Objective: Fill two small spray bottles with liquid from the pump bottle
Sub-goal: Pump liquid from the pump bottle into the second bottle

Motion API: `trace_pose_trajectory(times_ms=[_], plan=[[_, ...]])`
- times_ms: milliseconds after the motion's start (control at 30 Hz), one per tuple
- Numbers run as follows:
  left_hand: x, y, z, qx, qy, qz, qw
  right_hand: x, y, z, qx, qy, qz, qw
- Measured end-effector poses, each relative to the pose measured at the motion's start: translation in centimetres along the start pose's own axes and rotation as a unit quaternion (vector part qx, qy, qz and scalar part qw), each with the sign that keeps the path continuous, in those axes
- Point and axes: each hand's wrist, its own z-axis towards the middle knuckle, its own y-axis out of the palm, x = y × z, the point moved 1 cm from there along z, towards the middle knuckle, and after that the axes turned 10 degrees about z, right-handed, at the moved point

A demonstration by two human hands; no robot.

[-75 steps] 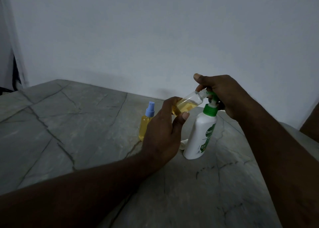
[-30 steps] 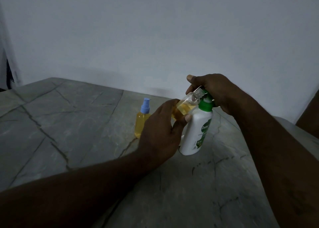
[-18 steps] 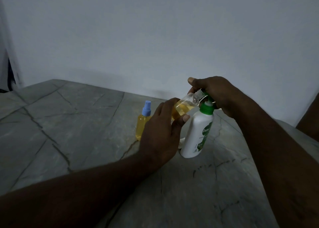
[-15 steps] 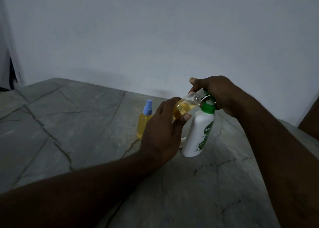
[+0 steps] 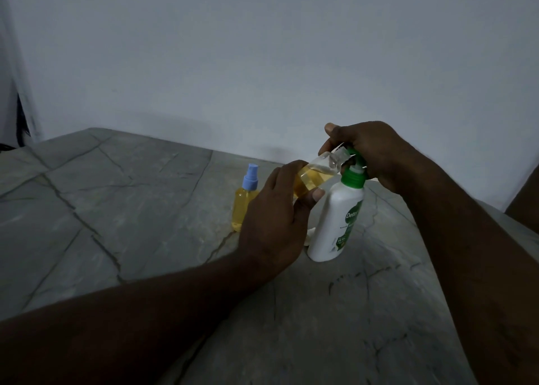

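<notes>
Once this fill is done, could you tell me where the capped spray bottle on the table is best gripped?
Grip the capped bottle around its round amber body, below the blue cap. It stands upright and alone, so come from its left or front with the fingers level; the left hand crowds its right side. The narrow cap would probably give a weaker hold.

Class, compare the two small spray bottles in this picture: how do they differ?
The capped bottle stands upright on the table; the open bottle is tilted in the left hand. The capped bottle has a blue sprayer; the open bottle has none. Both hold yellow liquid.
</notes>
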Motion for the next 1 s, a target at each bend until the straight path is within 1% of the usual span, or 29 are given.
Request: trace_pose_trajectory(times_ms=[233, 533, 733, 1000], plan=[[-0.05, -0.01, -0.04, 0.006, -0.005, -0.01, 1.0, 0.33, 0.53, -0.02, 0.009, 0.028, 0.009, 1.0], [0.07, -0.06, 0.05, 0.003, -0.01, 0.0, 1.0, 0.18, 0.0, 0.18, 0.008, -0.007, -0.007, 1.0], [-0.03, -0.02, 0.05, 0.005, 0.0, 0.004, 1.0, 0.29, 0.54, -0.03, 0.016, 0.026, 0.019, 0.999], [-0.08, 0.08, 0.02, 0.002, -0.003, -0.004, 1.0, 0.17, 0.12, -0.09, -0.001, -0.009, 0.009, 1.0]])
